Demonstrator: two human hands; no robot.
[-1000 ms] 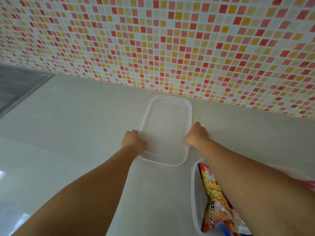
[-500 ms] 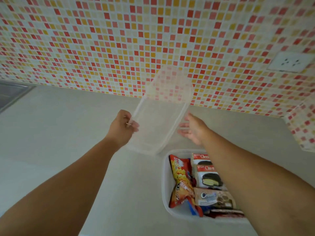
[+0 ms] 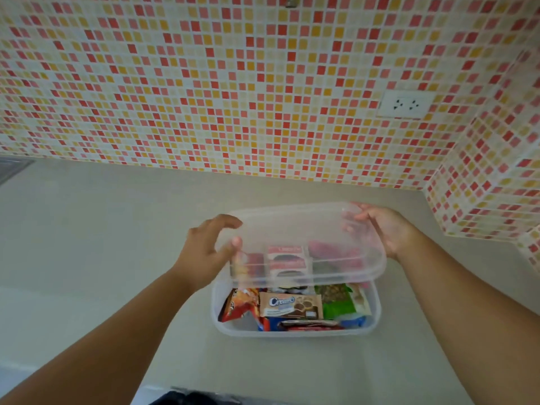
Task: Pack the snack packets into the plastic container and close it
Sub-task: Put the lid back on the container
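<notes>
Lid (image 3: 306,244) held between both grips, left hand (image 3: 209,252), right hand (image 3: 385,229), above container (image 3: 222,323).

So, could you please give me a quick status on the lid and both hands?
Left hand and right hand gripping clear lid. Lid above packed container, not seated. Nothing in the way.

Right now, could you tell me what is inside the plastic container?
The plastic container holds snack packets: orange, brown and green ones show in front. The clear lid, held above, blurs the rear packets; anything underneath is hidden.
</notes>
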